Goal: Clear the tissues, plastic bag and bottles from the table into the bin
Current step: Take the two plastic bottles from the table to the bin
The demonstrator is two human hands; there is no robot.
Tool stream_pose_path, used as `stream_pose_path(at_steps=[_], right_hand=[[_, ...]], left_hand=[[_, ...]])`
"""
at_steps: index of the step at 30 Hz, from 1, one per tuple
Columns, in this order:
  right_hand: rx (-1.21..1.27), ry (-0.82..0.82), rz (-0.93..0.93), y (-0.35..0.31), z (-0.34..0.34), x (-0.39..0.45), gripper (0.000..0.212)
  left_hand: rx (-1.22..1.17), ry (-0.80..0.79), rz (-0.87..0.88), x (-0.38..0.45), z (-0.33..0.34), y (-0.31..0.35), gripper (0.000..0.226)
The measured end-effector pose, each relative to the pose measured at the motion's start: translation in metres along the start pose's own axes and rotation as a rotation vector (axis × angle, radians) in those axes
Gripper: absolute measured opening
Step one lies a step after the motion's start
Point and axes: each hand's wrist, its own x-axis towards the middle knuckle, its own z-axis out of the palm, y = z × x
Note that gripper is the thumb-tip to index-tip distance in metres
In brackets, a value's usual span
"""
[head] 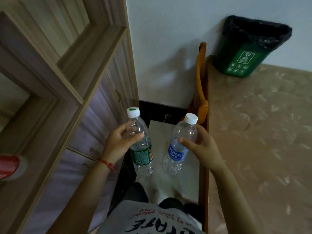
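Clear, thin plastic is what both sets of fingers press on. The left hand (120, 141) wraps the shoulder of a clear plastic water bottle with a green label and white cap (141, 144), thumb across the front and fingers curled round the far side. The right hand (200, 142) pinches the upper body of a clear plastic water bottle with a blue label and white cap (179, 146), thumb on the near side, fingers behind. Both bottles are held upright in the air, side by side but apart, over the floor gap between a pale wooden cabinet (67, 92) and the table with a mottled beige top (261, 132). A dark green plastic bin lined with a black bag (249, 48) stands on the table's far corner against the white wall, well apart from the hands. No tissues or plastic bag can be seen.

Both bottles look nearly empty, so they are light and their walls could buckle under a hard squeeze. The bin looks tilted, so a tossed bottle might strike its rim and bounce to the floor, or tip it. An orange wooden chair back (201, 78) beside the table edge could catch an elbow on the reach.
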Motion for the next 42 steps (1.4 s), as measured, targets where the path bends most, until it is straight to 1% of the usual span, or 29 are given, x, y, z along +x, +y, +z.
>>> stream_pose_path(at_steps=[3, 7, 9, 11, 14, 16, 19, 21, 25, 28, 30, 32, 34, 36, 42], right_hand=[[-0.003, -0.020, -0.006, -0.010, -0.004, 0.033, 0.076], [0.019, -0.003, 0.009, -0.015, -0.005, 0.074, 0.060], [0.032, 0.061, 0.013, -0.019, -0.006, 0.117, 0.058], [0.035, 0.066, -0.006, -0.028, -0.005, 0.131, 0.057], [0.029, 0.100, 0.011, -0.041, -0.006, 0.173, 0.062], [0.036, 0.105, 0.019, -0.051, -0.006, 0.197, 0.069], [0.033, 0.134, 0.011, -0.061, -0.008, 0.230, 0.060], [0.040, 0.138, 0.017, -0.065, -0.008, 0.249, 0.057], [0.061, 0.140, 0.046, -0.077, -0.018, 0.287, 0.058], [0.058, 0.128, 0.044, -0.082, -0.030, 0.318, 0.068], [0.050, 0.120, 0.032, -0.085, -0.037, 0.339, 0.069], [0.046, 0.113, 0.024, -0.088, -0.044, 0.357, 0.067], [0.042, 0.110, 0.010, -0.092, -0.052, 0.375, 0.071], [0.043, 0.111, 0.004, -0.097, -0.059, 0.390, 0.073], [0.094, 0.124, 0.013, -0.101, -0.074, 0.421, 0.069]], left_hand=[[-0.011, -0.017, -0.006, 0.035, 0.006, 0.013, 0.035], [-0.018, -0.056, 0.022, 0.081, 0.012, 0.027, 0.028], [-0.015, -0.080, 0.042, 0.132, 0.016, 0.034, 0.029], [-0.023, -0.105, 0.053, 0.149, 0.017, 0.040, 0.033], [-0.022, -0.140, 0.060, 0.202, 0.018, 0.055, 0.042], [-0.057, -0.173, 0.047, 0.232, 0.018, 0.068, 0.041], [-0.056, -0.228, 0.059, 0.272, 0.019, 0.081, 0.033], [-0.042, -0.250, 0.070, 0.295, 0.021, 0.087, 0.033], [-0.029, -0.262, 0.095, 0.339, 0.029, 0.097, 0.041], [-0.019, -0.255, 0.090, 0.372, 0.038, 0.102, 0.044], [0.004, -0.266, 0.109, 0.391, 0.045, 0.106, 0.054], [0.008, -0.273, 0.108, 0.408, 0.053, 0.112, 0.051], [0.003, -0.268, 0.107, 0.423, 0.061, 0.118, 0.049], [0.015, -0.275, 0.107, 0.437, 0.068, 0.125, 0.052], [0.026, -0.309, 0.106, 0.473, 0.084, 0.134, 0.055]])
